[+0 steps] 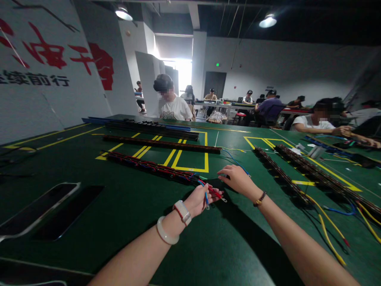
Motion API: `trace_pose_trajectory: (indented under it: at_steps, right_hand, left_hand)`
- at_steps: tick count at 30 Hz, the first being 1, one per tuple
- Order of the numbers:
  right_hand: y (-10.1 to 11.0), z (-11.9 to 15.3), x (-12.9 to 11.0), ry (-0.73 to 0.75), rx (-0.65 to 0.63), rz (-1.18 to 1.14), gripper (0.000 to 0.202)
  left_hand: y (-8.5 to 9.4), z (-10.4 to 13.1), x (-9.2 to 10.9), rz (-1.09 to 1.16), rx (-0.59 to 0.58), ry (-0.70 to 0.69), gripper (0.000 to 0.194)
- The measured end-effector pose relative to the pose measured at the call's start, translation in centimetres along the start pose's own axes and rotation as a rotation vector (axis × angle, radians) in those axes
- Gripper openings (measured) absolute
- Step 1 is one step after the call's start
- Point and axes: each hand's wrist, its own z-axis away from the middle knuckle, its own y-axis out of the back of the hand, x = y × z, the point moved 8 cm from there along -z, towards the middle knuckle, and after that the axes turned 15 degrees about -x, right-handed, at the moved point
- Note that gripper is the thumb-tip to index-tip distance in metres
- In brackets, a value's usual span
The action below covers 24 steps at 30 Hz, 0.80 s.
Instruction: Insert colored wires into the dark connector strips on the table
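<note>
Blue and red wires (208, 193) with ring terminals sit pinched in the closed left hand (199, 200) at the near end of a long terminal strip (151, 167) on the green worktop (119, 222). The right hand (236, 179), fingers loosely spread and empty, touches a blue lead (236, 161) just beyond; the wiring step seems under way, calling for careful sorting. More strips (279, 169), loose yellow wires (329, 234) and a phone (35, 208) lie around.

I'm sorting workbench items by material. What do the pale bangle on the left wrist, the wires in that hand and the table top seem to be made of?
Bangle: smooth, milky and faintly glossy, so likely jade or glass; resin is possible. Wires, pinched in the left hand: blue and red plastic-looking insulation with small shiny metal terminals at the tips. Table top: dark green, matte, with yellow painted or taped lines, perhaps a rubber or vinyl mat.
</note>
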Motion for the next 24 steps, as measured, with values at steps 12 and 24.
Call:
trace_pose_trajectory:
  at_steps: [12, 24]
  right_hand:
    - [-1.6, -2.6, -0.9, -0.024, -0.365, 0.087, 0.021]
    - [-1.7, 1.3, -5.8, -0.043, -0.329, 0.025, 0.026]
  left_hand:
    - [1.1, -0.2, -0.5, 0.078, 0.036, -0.051, 0.019]
    - [-0.3, 0.0, -0.2, 0.088, -0.082, -0.040, 0.021]
